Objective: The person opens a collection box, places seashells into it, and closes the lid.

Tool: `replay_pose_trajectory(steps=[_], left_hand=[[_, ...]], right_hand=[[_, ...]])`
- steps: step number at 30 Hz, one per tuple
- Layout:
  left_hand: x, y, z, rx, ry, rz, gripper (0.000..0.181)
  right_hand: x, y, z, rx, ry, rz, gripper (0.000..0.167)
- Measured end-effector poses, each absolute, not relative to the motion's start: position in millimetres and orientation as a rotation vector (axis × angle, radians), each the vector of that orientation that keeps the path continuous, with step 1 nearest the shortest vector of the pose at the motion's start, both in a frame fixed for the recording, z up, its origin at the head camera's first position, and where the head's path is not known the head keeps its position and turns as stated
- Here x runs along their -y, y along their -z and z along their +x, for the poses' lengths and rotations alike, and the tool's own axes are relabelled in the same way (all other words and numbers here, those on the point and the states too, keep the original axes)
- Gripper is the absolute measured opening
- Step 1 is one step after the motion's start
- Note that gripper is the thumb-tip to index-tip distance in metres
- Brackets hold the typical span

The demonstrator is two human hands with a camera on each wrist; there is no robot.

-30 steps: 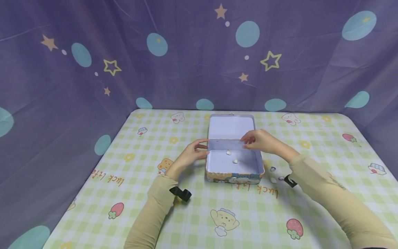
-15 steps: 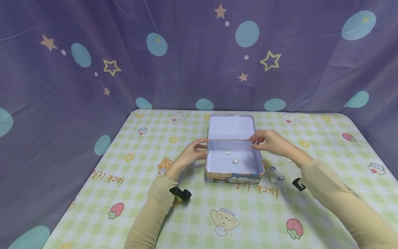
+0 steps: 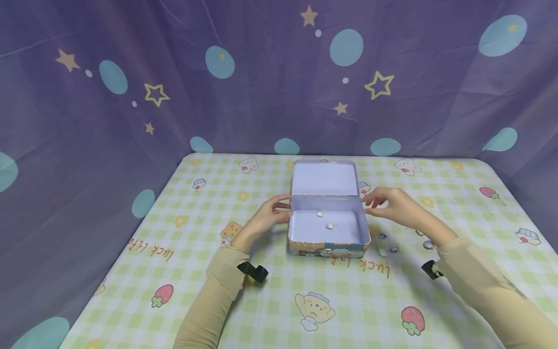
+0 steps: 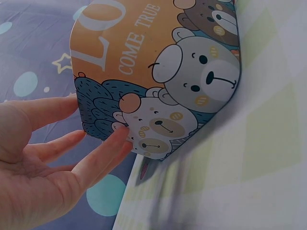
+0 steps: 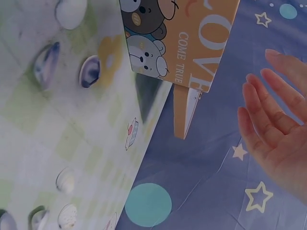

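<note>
A hinged tin box stands on the table with its lid folded back. Inside lie two small pale seashells. At the box's left wall is my left hand; in the left wrist view its extended fingertips touch the printed bear side. My right hand is just beyond the right wall, fingers loosely bent and nothing between them, as the right wrist view also shows. Several seashells lie on the cloth beneath it, among them a purple-edged shell and a whitish shell.
A green-checked tablecloth with cartoon prints covers the table. Purple curtains with stars and dots hang behind and beside it. Black wrist straps sit on both sleeves.
My right hand has moved right, from above the box to outside its right wall, uncovering more shells on the cloth. The left hand, the box and the two shells inside have stayed put.
</note>
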State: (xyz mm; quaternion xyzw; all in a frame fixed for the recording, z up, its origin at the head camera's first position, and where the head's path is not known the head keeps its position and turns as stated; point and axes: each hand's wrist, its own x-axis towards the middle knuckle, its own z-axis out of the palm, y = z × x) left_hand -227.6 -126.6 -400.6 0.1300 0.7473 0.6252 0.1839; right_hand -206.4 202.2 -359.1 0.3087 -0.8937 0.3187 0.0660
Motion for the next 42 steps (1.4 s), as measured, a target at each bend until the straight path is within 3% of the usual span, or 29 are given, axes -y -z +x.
replay_pose_trajectory(steps=[28, 42], left_hand=[[126, 400, -226, -2.124, -1.776, 0.366, 0.051], [126, 401, -226, -2.123, -1.787, 0.368, 0.051]], right_hand=[[-236, 382, -171, 2.949, -0.898, 0.878, 0.020], [-247, 400, -169, 3.056, -0.973, 1.014, 0.023]])
